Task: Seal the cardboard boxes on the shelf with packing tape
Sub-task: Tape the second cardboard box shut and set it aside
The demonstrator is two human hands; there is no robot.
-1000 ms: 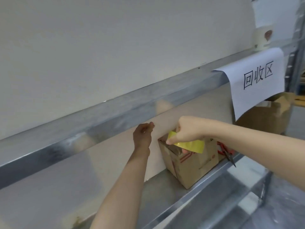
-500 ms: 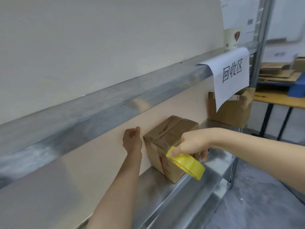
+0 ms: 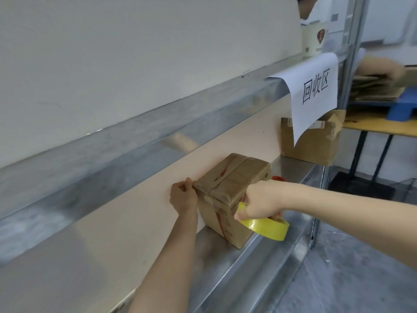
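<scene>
A person's left hand [image 3: 184,197] pinches what appears to be the tape's loose end at the rear top corner of a cardboard box [image 3: 232,188]. The right hand [image 3: 262,201] grips a yellow tape roll [image 3: 265,227], held almost flat above the shelf's [image 3: 291,171] front edge. The box's long axis runs along the back panel [image 3: 135,222], with one bottom corner pointing at the front edge. A second box [image 3: 316,145] stands at the shelf's far end.

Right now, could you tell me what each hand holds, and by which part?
Right hand: yellow tape roll, by its rim. Left hand: apparently the tape end, pinched at the box corner.
</scene>
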